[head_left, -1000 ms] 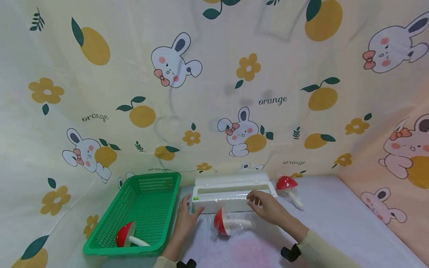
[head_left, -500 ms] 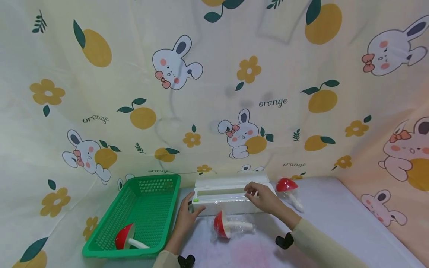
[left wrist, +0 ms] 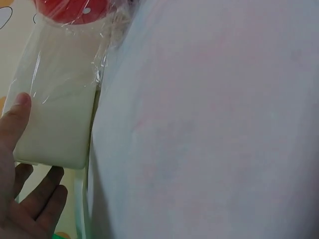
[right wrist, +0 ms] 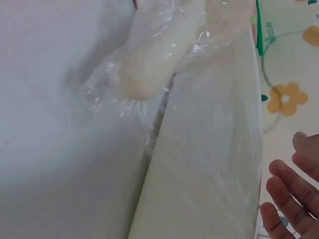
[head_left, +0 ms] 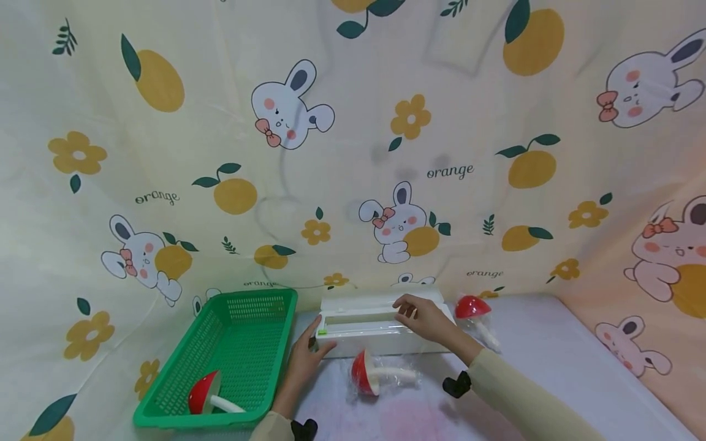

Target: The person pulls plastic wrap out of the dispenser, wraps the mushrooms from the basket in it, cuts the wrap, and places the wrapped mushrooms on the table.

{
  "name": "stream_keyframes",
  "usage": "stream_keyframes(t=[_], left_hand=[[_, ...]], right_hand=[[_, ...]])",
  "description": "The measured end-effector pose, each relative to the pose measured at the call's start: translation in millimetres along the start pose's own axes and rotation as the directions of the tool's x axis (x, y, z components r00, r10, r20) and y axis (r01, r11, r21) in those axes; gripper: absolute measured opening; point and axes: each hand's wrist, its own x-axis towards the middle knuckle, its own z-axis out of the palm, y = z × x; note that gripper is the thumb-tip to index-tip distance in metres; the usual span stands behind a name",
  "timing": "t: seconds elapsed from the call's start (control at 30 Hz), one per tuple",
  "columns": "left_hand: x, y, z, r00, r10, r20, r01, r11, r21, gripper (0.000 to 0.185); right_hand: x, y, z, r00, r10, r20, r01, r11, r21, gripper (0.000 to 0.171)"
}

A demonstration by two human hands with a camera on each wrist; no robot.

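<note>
A white cling film dispenser (head_left: 380,344) stands at the back with its lid raised. My left hand (head_left: 302,358) holds its left end, thumb at the front face and fingers round the end. My right hand (head_left: 426,318) hovers over the open top, fingers loosely bent, with nothing between them in the right wrist view. Before the dispenser lies a toy mushroom (head_left: 364,373) with a red cap and white stem, on its side in clear film. In the left wrist view, clear film (left wrist: 60,64) covers part of the dispenser's front, below the red cap (left wrist: 75,10).
To the left, a green plastic basket (head_left: 289,343) holds another red-capped mushroom (head_left: 204,392). A third mushroom (head_left: 473,308), film-wrapped, lies to the dispenser's right. Behind the pale-covered table (head_left: 529,380) hangs a cloth (head_left: 342,165) printed with rabbits and oranges.
My right hand has moved left and back, from the dispenser's front edge to above its opening. My left hand stays at the left end; the mushrooms lie as before.
</note>
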Motion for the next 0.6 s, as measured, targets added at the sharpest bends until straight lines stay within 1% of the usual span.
stream_keyframes(t=[0.1,0.3,0.4,0.6], left_hand=[[-0.3,-0.9,-2.4,0.999,-0.032,0.013,0.032,0.999,0.011,0.081],[3.3,-4.4,-1.2,0.999,-0.049,0.025,0.048,0.999,0.025,0.078],[3.6,-6.1,-1.1,0.999,-0.039,0.028,0.039,0.999,0.014,0.078],[2.8,-6.0,-1.9,0.999,-0.024,0.027,0.024,0.999,-0.025,0.077]], right_hand=[[7.9,-4.1,5.3,1.000,-0.009,0.017,0.008,1.000,0.022,0.023],[23.2,-14.0,15.4,0.996,-0.074,0.055,0.069,0.994,0.082,0.022],[30.3,-21.8,21.7,0.992,-0.104,0.074,0.097,0.991,0.092,0.021],[42.8,-35.6,38.8,0.985,-0.133,0.111,0.120,0.986,0.116,0.017]])
